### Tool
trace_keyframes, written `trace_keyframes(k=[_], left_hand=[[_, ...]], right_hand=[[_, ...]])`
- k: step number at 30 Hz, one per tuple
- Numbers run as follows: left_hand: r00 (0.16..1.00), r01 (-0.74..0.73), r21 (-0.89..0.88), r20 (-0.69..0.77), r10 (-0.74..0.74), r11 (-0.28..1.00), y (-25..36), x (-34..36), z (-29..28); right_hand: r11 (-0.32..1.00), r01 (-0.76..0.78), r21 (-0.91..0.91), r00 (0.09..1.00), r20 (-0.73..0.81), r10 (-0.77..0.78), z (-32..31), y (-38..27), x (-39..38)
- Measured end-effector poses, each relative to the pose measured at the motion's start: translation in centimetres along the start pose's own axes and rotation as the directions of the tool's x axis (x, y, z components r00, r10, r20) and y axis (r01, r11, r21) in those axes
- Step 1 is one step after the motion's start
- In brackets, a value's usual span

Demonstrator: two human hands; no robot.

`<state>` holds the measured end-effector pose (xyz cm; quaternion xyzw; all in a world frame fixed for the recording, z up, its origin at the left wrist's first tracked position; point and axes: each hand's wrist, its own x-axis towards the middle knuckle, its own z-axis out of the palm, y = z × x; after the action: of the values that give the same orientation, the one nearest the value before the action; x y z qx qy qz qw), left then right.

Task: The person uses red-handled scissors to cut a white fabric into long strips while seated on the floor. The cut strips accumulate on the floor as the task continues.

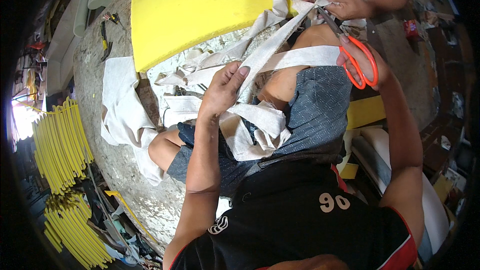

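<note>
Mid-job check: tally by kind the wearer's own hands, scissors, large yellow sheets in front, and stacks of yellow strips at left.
Left hand and right hand: 2
Scissors: 1
Large yellow sheet: 1
Upper stack and lower stack of yellow strips: 2
Total: 6

The strip (276, 45) is long, narrow, off-white cloth, stretched nearly straight and slanting up to the right. The scissors (333, 23), with dark blades and orange handles, point up and left, their tips at the strip's upper end; whether the blades cut into it is hard to tell.
</note>
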<state>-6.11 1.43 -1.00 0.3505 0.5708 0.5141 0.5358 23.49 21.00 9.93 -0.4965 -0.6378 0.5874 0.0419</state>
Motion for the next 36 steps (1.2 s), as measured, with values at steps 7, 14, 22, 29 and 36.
trace_keyframes(k=[7,14,22,29,36], left_hand=[[0.999,0.031,0.039,0.008,-0.031,0.999,-0.2,-0.7,0.4],[0.999,0.031,0.052,0.008,-0.031,0.998,0.5,-1.3,0.7],[0.999,0.016,0.004,0.031,-0.016,1.0,-0.3,-1.3,0.6],[0.999,0.043,-0.044,0.011,-0.043,0.998,1.1,-1.7,1.6],[0.999,0.014,-0.04,0.035,-0.012,0.999,0.0,-1.5,1.1]], right_hand=[[0.999,-0.004,0.039,0.998,-0.058,0.006,0.3,0.8,-1.6],[1.0,-0.001,0.01,1.0,0.0,0.001,0.3,0.8,-2.2],[0.999,-0.011,0.035,0.998,-0.057,0.013,1.1,0.3,-2.1],[0.997,0.008,0.08,1.0,0.002,-0.008,0.6,0.7,-2.0],[0.999,0.011,0.046,1.0,-0.003,-0.011,0.6,0.3,-2.9]])
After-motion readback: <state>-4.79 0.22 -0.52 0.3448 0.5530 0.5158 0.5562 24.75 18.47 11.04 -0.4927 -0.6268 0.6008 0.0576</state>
